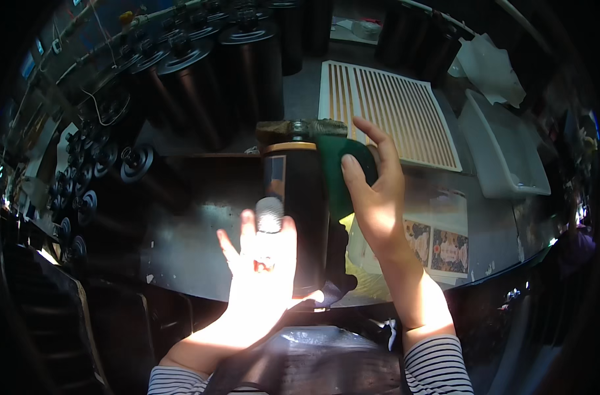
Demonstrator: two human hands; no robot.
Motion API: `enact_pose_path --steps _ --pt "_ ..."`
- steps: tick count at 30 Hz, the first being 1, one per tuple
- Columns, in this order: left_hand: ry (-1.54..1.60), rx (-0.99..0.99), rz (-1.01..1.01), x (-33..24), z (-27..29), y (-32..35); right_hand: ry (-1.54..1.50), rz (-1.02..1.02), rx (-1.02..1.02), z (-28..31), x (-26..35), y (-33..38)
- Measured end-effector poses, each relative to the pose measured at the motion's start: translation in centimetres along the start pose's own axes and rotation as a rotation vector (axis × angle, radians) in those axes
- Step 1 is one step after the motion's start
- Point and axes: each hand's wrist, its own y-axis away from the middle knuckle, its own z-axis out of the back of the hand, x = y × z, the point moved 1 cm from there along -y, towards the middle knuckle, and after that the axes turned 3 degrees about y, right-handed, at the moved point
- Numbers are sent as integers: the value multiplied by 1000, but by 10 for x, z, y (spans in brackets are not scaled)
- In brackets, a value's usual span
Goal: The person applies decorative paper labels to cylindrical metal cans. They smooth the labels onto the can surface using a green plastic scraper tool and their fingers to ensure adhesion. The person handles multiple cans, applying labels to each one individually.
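The right hand (382, 197) is closed on a green pad (334, 172), at the right side of the black canister (303, 197) on the table (204, 240); the left hand (264, 266), fingers apart, should steady the canister gently.

The head view looked down across the worktop (198, 247) from above its near edge, fairly close.

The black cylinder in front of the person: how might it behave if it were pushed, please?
The black cylinder would probably roll or turn when pushed sideways, as its body looks round. Its straight, undented outline suggests that it is stiff. Its narrow far end, seemingly seated in the brown block, may limit sliding.
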Motion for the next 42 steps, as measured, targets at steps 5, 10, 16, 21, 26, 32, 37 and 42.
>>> enact_pose_path --steps 5,10,16,21,26,32,37,42 --pt "224 -26 103 31 -23 1 -172 -64 -52 6 4 -8" --pt "219 -155 -56 3 -2 -6 -1 -1 4 -11 17 -8" --pt "318 -26 -11 32 -30 3 -37 -14 -44 7 -15 5" --pt "222 -133 -50 13 -6 -3 -81 23 2 -7 21 -4" --pt "549 22 20 26 -19 2 -95 -106 -32 3 -13 9" --pt "1456 103 240 58 -7 -2 -3 1 -132 35 -10 -1" --pt "1925 -259 212 59 -15 -45 280 195 -128 28 -4 -4" --pt "1676 -312 199 51 -12 -56 803 736 56 -28 43 7"
